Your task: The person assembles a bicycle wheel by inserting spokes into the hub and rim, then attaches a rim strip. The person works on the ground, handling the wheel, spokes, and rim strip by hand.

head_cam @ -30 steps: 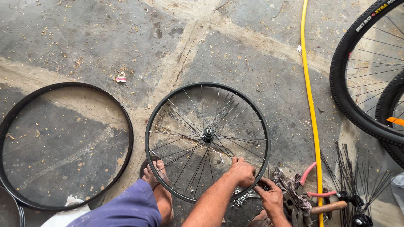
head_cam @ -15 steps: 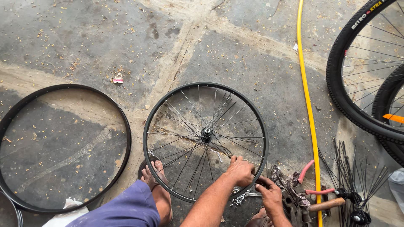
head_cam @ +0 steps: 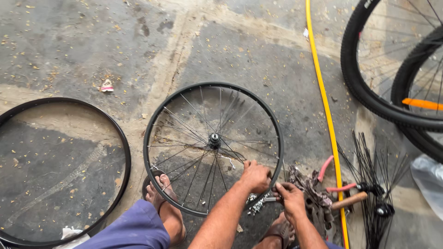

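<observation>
Gripping wheel rim (head_cam: 157, 117) | left hand (head_cam: 255, 175) inside | right hand (head_cam: 290, 198) outside, tool (head_cam: 270, 199)

Concrete floor (head_cam: 83, 41): spoked wheel (head_cam: 213, 147), bare rim (head_cam: 121, 138), yellow hose (head_cam: 328, 115), loose spokes (head_cam: 369, 157).

A bare black rim (head_cam: 55, 170) lies on the concrete floor (head_cam: 69, 41) at its left edge. A yellow hose (head_cam: 328, 115) runs top to bottom right of centre. 2 tyred bicycle wheels (head_cam: 369, 99) overlap at the top-right corner. Loose black spokes (head_cam: 376, 184) and pink-handled pliers (head_cam: 330, 182) lie near the bottom edge.
</observation>
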`<state>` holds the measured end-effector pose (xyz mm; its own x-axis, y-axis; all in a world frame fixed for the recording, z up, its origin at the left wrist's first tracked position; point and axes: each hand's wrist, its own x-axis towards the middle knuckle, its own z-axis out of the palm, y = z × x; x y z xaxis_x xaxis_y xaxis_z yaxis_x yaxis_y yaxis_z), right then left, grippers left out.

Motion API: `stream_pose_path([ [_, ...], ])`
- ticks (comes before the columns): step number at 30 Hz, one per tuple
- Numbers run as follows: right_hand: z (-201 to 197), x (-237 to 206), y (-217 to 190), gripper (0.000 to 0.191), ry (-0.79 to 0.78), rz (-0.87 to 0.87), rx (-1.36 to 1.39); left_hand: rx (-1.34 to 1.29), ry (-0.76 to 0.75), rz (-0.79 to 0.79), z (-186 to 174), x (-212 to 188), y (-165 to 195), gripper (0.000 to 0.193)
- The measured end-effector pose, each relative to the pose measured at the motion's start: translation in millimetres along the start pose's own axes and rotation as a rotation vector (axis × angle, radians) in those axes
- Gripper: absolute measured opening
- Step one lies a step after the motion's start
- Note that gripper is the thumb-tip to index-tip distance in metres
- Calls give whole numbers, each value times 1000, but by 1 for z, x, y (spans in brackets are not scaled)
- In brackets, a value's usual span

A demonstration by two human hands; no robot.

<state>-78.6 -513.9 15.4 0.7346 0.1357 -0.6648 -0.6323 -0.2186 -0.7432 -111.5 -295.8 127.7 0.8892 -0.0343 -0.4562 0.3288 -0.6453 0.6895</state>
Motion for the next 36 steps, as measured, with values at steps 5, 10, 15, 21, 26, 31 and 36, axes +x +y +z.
stream_pose_path([
  [5, -5, -1, 5, 19, -79, 51, 132, 86, 18, 29, 1, 0, -1, 34],
  [10, -4, 1, 9, 23, -39, 6, 82, 47, 27, 24, 3, 0, -2, 30],
  [15, 1, -2, 17, 25, -63, 30, -68, 83, 55, 59, 3, -1, 0, 30],
  [21, 6, 0, 20, 25, -176, 49, -85, 31, 326, 56, -1, -17, 5, 28],
  [26, 6, -1, 20, 24, -181, 57, -99, -557, 1308, -474, 17, -20, 25, 55],
  [31, 7, 3, 20, 22, -173, 14, -94, -1230, 546, -627, 24, -28, 9, 36],
  [36, 4, 7, 16, 20, -177, -42, -162, -624, 230, -506, 37, -62, -20, 31],
])
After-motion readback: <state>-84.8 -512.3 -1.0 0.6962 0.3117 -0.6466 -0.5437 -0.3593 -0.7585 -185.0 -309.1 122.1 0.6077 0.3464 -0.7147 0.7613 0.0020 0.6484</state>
